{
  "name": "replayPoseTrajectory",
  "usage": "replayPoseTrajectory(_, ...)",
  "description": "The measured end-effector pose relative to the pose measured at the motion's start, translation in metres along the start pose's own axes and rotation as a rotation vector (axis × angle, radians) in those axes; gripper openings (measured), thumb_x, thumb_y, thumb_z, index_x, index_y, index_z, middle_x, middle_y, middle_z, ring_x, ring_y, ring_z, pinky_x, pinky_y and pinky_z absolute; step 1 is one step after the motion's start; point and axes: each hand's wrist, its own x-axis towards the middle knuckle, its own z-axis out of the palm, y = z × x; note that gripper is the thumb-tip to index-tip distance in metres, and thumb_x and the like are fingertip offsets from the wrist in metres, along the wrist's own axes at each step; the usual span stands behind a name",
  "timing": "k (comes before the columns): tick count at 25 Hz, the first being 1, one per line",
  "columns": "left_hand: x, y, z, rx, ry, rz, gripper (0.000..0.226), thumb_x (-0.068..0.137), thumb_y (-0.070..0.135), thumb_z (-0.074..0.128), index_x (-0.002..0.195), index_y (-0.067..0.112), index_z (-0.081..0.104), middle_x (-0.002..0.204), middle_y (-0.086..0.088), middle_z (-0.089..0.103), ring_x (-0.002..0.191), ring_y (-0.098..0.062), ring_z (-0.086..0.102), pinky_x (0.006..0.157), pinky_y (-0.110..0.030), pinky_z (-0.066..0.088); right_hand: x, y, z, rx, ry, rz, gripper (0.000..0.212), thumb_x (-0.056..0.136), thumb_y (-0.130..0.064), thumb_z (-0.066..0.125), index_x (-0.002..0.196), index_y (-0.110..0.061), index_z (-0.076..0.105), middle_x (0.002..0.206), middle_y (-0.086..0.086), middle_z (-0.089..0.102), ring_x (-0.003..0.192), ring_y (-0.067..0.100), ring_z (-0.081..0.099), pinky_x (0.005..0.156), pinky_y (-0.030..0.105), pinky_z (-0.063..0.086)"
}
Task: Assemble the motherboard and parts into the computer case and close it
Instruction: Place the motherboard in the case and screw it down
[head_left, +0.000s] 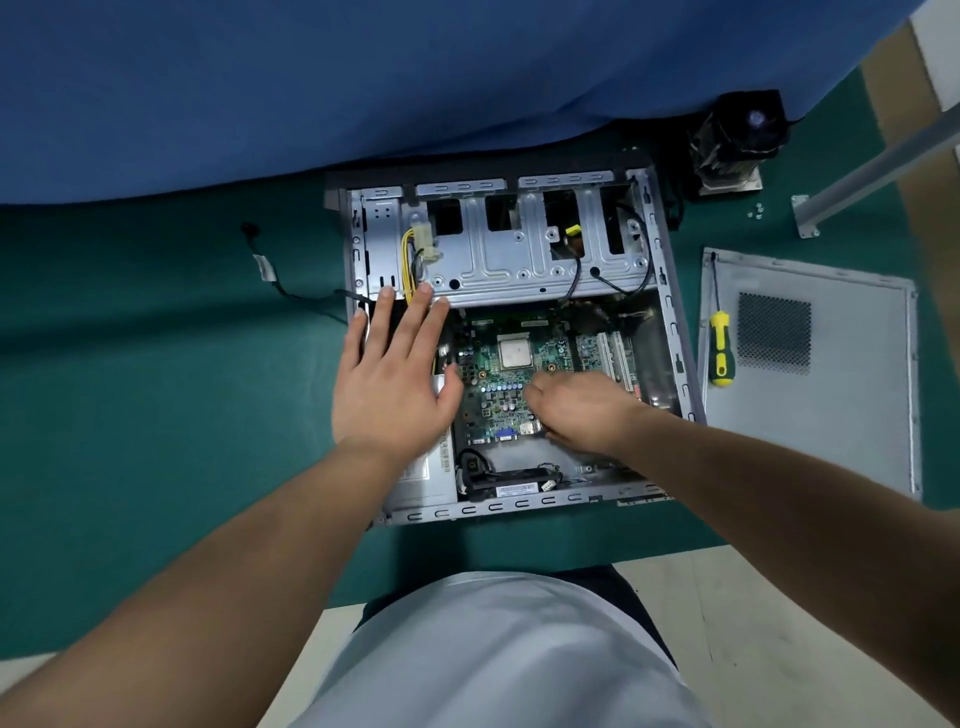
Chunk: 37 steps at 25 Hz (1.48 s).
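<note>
An open grey computer case (675, 332) lies flat on the green mat. Inside it rests a green motherboard (498, 384) with a bare square processor (515, 352) near its middle. My left hand (395, 374) is spread flat, fingers apart, over the case's left side and the power supply (421, 483). My right hand (576, 410) is curled on the motherboard's right lower part, fingertips hidden against the board; whether it holds the board I cannot tell. The grey side panel (810, 415) lies to the right of the case.
A yellow-and-black screwdriver (721, 353) lies on the side panel's left edge. A black cooler with fan (737, 140) stands behind the case, small screws (756, 210) beside it. A loose black cable (280, 280) lies left of the case. Blue cloth (311, 78) covers the back.
</note>
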Motion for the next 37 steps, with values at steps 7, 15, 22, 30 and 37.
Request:
replayPoseTrajectory(7, 0.001, 0.003, 0.001, 0.022, 0.014, 0.006, 0.069, 0.097, 0.052, 0.034, 0.161, 0.027, 0.026, 0.170, 0.008, 0.019, 0.158, -0.024, 0.008, 0.127, -0.050, 0.012, 0.000, -0.011, 0.017, -0.004, -0.149, -0.126, 0.035, 0.084, 0.012, 0.065, 0.112, -0.004, 0.053, 0.086, 0.003, 0.040, 0.071, 0.016, 0.053, 0.066, 0.032, 0.061)
replayPoseTrajectory(15, 0.001, 0.003, 0.002, 0.022, 0.017, 0.005, 0.068, 0.097, 0.053, 0.034, 0.161, 0.028, 0.025, 0.170, 0.008, 0.020, 0.158, -0.023, 0.009, 0.126, -0.051, 0.012, 0.012, -0.008, 0.042, -0.002, -0.124, -0.277, 0.040, 0.105, -0.029, 0.020, 0.128, -0.007, 0.044, 0.087, 0.000, 0.051, 0.072, 0.009, 0.050, 0.066, 0.027, 0.046)
replayPoseTrajectory(22, 0.002, 0.006, -0.002, 0.020, -0.006, 0.000, 0.068, 0.098, 0.052, 0.034, 0.161, 0.028, 0.025, 0.170, 0.008, 0.019, 0.158, -0.023, 0.008, 0.127, -0.049, 0.010, 0.010, -0.002, 0.041, 0.123, -0.223, -0.129, 0.037, 0.108, -0.021, 0.037, 0.140, -0.010, 0.052, 0.137, 0.019, 0.053, 0.118, 0.039, 0.054, 0.092, 0.048, 0.044)
replayPoseTrajectory(30, 0.002, 0.006, -0.005, 0.027, -0.017, -0.008, 0.067, 0.098, 0.052, 0.034, 0.161, 0.029, 0.025, 0.170, 0.009, 0.019, 0.158, -0.023, 0.009, 0.127, -0.048, 0.011, -0.012, -0.002, 0.033, 0.329, -0.290, -0.018, 0.027, 0.094, -0.003, 0.055, 0.120, -0.010, 0.060, 0.110, 0.007, 0.056, 0.085, 0.016, 0.055, 0.069, 0.030, 0.044)
replayPoseTrajectory(37, 0.001, 0.008, -0.010, -0.016, -0.034, -0.006, 0.065, 0.099, 0.053, 0.038, 0.159, 0.029, 0.029, 0.170, 0.010, 0.019, 0.158, -0.021, 0.009, 0.127, -0.046, 0.009, -0.017, -0.001, 0.030, 0.470, -0.234, 0.158, 0.010, 0.096, -0.011, 0.056, 0.101, -0.016, 0.063, 0.103, 0.001, 0.062, 0.093, 0.020, 0.062, 0.085, 0.037, 0.055)
